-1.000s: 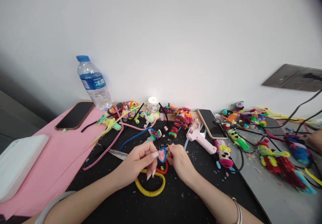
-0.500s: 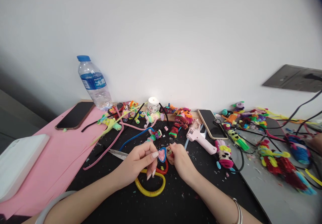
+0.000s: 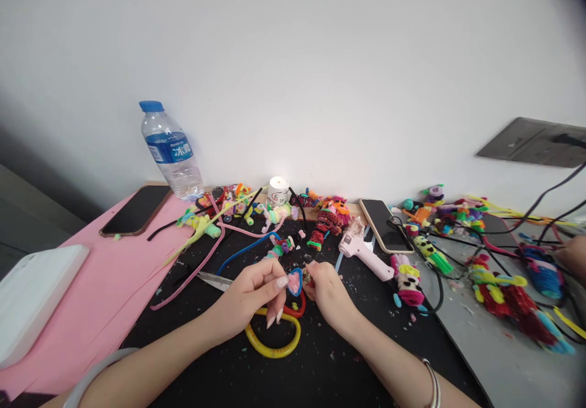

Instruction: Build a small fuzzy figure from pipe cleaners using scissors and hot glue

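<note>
The left hand (image 3: 259, 291) pinches the pink-and-blue piece (image 3: 294, 282), best held lightly by its edge; the right hand (image 3: 328, 292) grasps something small (image 3: 306, 277), mostly hidden.

A white wall (image 3: 329, 78) (softly shadowed at left) holds a gray socket panel (image 3: 526, 142).

Black mat (image 3: 366, 359), 1 pink glue gun (image 3: 366, 255), 1 pair of scissors (image 3: 273, 352)
</note>
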`<state>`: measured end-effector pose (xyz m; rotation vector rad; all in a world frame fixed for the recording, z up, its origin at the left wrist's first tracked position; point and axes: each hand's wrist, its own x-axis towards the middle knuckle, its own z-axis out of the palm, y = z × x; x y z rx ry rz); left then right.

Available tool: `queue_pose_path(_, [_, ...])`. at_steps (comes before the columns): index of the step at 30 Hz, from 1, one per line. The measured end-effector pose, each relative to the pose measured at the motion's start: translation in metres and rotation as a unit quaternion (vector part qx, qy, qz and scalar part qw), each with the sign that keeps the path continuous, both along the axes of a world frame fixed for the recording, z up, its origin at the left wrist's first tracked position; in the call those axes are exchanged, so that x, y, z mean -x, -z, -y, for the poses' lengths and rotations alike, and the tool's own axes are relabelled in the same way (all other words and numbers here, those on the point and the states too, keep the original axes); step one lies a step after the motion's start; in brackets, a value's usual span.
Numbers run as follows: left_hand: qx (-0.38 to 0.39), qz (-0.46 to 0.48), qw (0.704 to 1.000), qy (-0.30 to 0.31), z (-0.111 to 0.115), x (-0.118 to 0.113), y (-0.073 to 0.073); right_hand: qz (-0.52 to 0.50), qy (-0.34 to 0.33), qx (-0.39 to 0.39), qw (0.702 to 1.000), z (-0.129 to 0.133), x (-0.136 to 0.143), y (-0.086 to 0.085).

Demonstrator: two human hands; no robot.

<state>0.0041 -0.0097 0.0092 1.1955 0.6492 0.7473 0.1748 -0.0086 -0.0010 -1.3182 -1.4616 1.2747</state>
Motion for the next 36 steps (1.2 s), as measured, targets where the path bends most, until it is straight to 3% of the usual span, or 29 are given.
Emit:
queue_pose_path(31, [0.006, -0.004, 1.000, 0.012, 0.0005, 0.0002, 0.0008, 0.000, 0.019, 0.009, 1.000, 0.0007, 0.0036, -0.0031])
queue_pose_path(36, [-0.004, -0.001, 1.000, -0.017, 0.0000, -0.0008, -0.0007, 0.017, 0.006, 0.002, 1.000, 0.0020, 0.0031, -0.0027])
